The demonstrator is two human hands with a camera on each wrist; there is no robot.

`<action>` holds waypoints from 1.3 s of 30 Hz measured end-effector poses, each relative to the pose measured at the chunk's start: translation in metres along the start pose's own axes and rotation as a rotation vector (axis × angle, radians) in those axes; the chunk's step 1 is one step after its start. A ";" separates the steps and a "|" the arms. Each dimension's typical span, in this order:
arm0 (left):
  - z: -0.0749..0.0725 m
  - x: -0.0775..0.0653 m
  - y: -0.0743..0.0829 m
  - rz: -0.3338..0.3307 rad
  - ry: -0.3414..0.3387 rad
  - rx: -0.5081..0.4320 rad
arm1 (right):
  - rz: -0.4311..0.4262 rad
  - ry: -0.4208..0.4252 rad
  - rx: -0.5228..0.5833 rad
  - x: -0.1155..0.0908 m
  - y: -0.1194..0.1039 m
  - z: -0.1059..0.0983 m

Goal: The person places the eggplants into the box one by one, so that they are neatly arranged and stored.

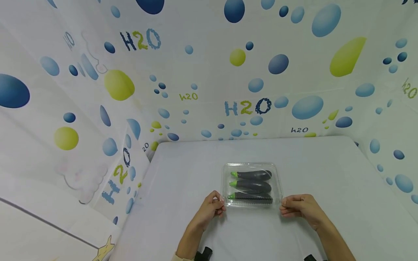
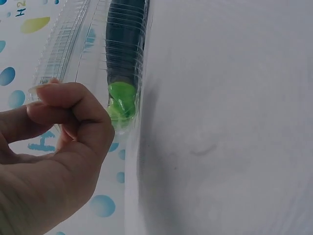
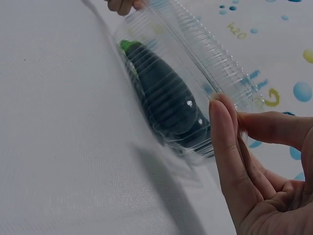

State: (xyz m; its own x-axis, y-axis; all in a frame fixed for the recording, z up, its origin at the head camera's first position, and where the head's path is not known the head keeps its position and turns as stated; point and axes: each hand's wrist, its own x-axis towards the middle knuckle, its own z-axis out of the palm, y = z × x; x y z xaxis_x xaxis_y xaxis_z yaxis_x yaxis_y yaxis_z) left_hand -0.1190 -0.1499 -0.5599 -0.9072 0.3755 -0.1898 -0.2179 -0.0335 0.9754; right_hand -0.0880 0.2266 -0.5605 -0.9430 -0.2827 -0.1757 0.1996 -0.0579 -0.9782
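Note:
A clear plastic clamshell box (image 1: 277,181), lid down, is held between both hands over the white table. Inside lie three dark eggplants (image 1: 256,175) side by side, their green stem ends pointing left. At the box's near left corner my left hand (image 1: 211,207) pinches the rim between thumb and curled fingers. My right hand (image 1: 300,207) pinches the near right corner the same way. The right wrist view shows thumb and fingers meeting on the rim (image 3: 222,46), with an eggplant (image 3: 161,93) visible through the ribbed wall. A shadow falls on the tabletop beneath the box.
A white-covered table (image 1: 183,170) extends around the box on all sides. Behind and beside it hangs a white curtain (image 1: 202,65) printed with blue and green drops and H2O lettering. Dark wrist-camera mounts (image 1: 204,253) show at the bottom edge.

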 end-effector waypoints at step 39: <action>-0.014 -0.001 0.020 -0.027 0.022 0.393 | -0.023 0.301 -0.513 -0.003 -0.044 -0.011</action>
State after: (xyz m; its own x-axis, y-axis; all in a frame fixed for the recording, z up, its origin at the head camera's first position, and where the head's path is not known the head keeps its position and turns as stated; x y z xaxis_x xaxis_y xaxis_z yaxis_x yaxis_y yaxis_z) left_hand -0.1276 -0.1637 -0.5422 -0.9116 0.3510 -0.2139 -0.0911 0.3349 0.9378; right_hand -0.0973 0.2407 -0.5178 -0.9945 0.0017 -0.1043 0.0949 0.4309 -0.8974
